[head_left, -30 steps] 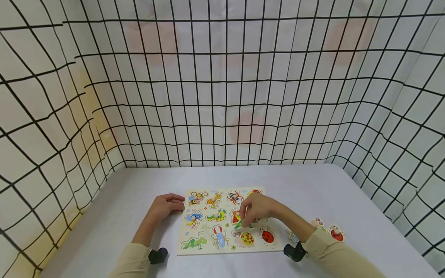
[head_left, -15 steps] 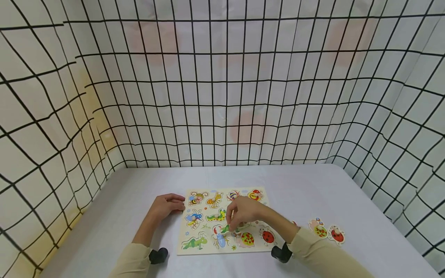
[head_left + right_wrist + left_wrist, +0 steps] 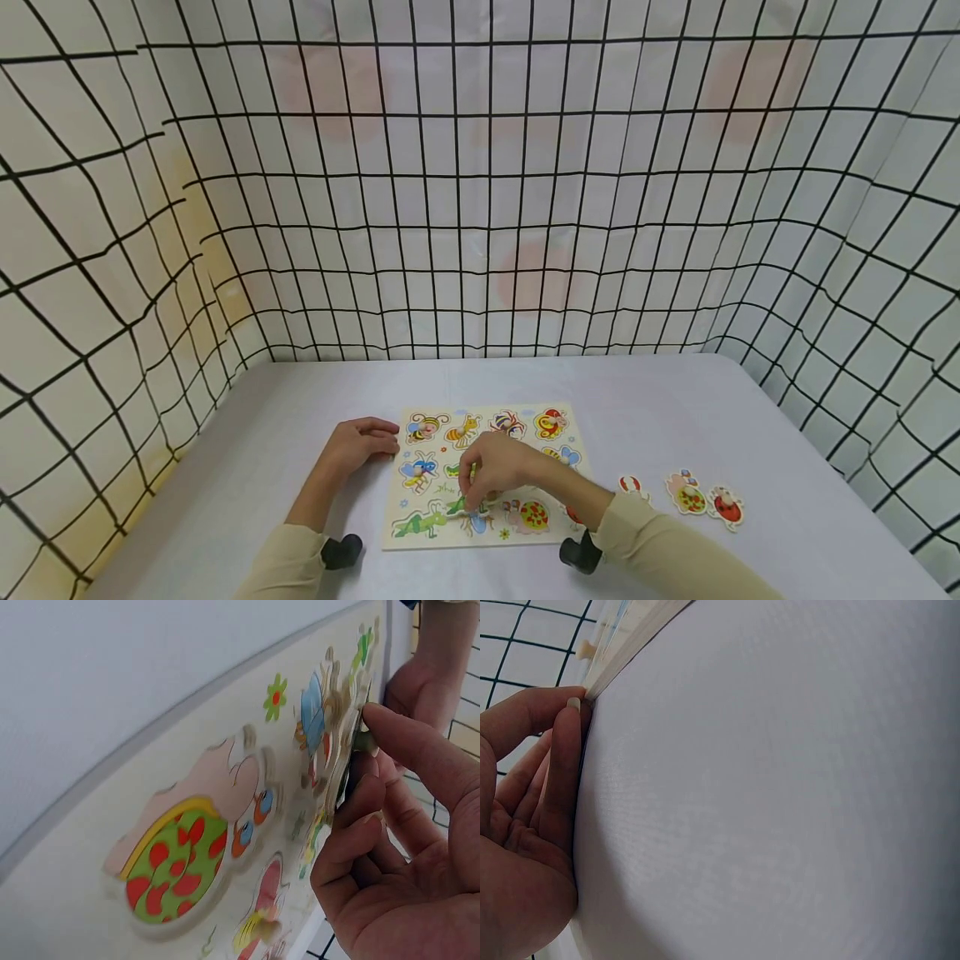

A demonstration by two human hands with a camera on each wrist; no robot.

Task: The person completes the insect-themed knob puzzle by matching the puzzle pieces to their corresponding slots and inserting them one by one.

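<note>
My right hand pinches a green grasshopper puzzle piece just over the lower middle of the puzzle board. In the right wrist view, thumb and finger meet at the knob of this thin piece, seen nearly edge-on close to the board's face. My left hand rests at the board's left edge, its fingertips touching the side; in the left wrist view, the thumb and forefinger come together at the board's edge. A green grasshopper picture shows on the board's lower left corner.
Right of the board lie three loose pieces: a red-pincered beetle, a snail and a ladybug. Several insects fill the board, including a smiling red one. A black wire grid surrounds the white table.
My right hand has moved left across the board with the grasshopper piece, from the middle right towards the lower left. The beetle piece came into view behind the arm. My left hand stays still.
</note>
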